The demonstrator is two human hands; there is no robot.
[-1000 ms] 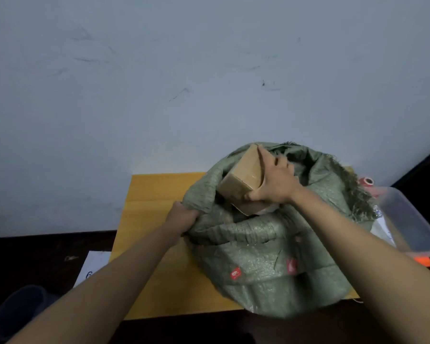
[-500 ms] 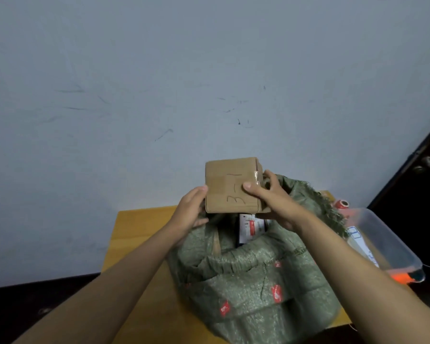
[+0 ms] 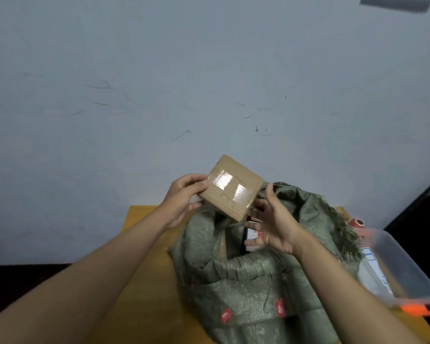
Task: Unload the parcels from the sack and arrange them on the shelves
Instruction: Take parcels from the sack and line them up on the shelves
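Nothing reads clearly. The cardboard parcel [image 3: 231, 186] bears pen strokes at its 6 o'clock edge — illegible. Red patches [image 3: 226, 316] on the green sack [image 3: 253, 289] and a white label [image 3: 252, 234] inside it — too blurred.

Cardboard parcel [image 3: 231, 186]: lifted from sack [image 3: 246, 281], now tilted | left hand [image 3: 184, 197]: off sack, pinching parcel | right hand [image 3: 271, 219]: fingers released, spread

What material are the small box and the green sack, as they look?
Box: brown cardboard, matte, sealed with glossy clear tape that glints. Sack: probably woven plastic, a faintly shiny weave with a frayed rim.
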